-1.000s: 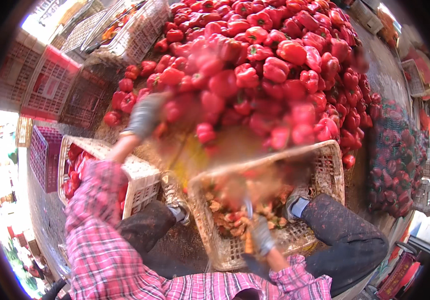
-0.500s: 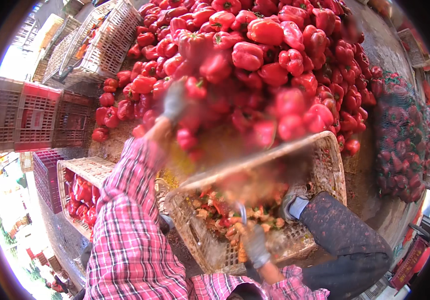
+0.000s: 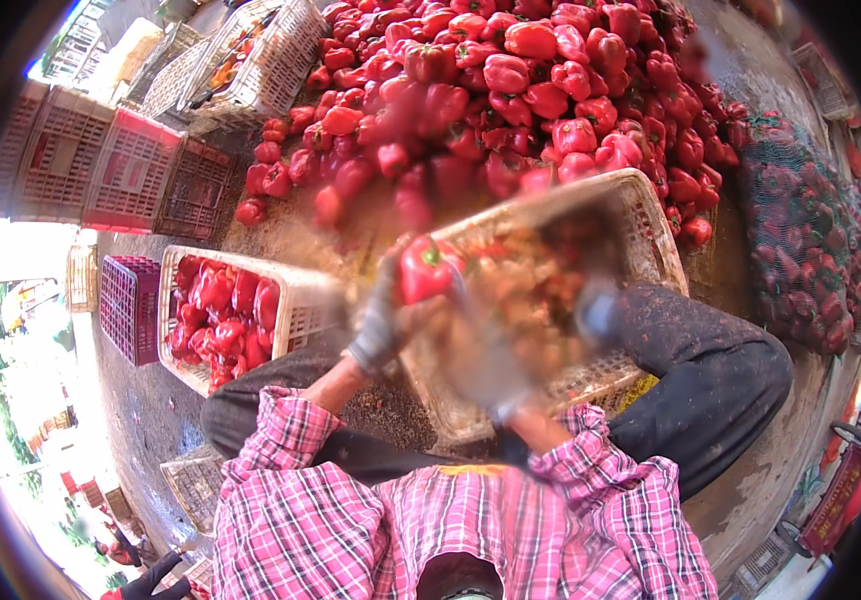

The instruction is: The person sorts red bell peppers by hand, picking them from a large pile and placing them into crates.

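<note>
My left hand [image 3: 379, 325], in a grey glove, is closed around a red bell pepper [image 3: 425, 274] with its green stem turned up toward me. My right hand [image 3: 491, 372], also gloved, is close below and to the right of the pepper. Motion smears its fingers, and I cannot make out what they hold. Both hands are over the near left part of a dirty cream plastic crate [image 3: 663, 240] between my legs. Blurred orange and reddish pepper scraps [image 3: 531, 290] lie inside this crate.
A large heap of red peppers [image 3: 511, 75] rises beyond the crate. At left, a cream crate [image 3: 296, 300] holds red peppers, beside a purple crate [image 3: 131, 310]. Stacked crates [image 3: 121, 165] stand farther left. A dark net sack of peppers [image 3: 796, 240] stands at right.
My left hand has come back from the heap to the crate, now with a red pepper in it. My right hand has risen from the scraps toward it. The view has shifted.
</note>
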Action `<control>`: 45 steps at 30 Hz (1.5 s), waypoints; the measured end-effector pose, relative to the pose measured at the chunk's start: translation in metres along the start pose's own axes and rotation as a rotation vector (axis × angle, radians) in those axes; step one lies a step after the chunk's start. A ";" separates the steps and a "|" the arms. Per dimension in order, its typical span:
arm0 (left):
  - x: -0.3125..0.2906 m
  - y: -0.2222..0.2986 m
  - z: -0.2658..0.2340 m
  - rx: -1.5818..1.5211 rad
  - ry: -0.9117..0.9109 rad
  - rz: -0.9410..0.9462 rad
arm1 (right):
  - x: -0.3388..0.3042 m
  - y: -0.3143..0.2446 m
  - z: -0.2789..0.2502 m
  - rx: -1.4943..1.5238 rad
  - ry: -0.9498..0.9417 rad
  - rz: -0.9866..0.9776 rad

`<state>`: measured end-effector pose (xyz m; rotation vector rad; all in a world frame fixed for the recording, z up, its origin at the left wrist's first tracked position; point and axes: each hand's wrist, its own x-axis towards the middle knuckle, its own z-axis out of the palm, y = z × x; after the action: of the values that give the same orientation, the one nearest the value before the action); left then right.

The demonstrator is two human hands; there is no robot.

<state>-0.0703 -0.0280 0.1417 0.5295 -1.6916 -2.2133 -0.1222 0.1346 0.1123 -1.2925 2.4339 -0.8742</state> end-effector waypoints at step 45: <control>-0.115 -0.076 -0.076 1.284 0.070 -0.040 | 0.009 -0.013 0.045 1.474 -0.248 0.714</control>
<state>0.0656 -0.0217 0.0624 0.8550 -2.8767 -0.8121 -0.0974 0.1039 0.0854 0.0333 1.1660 -1.5579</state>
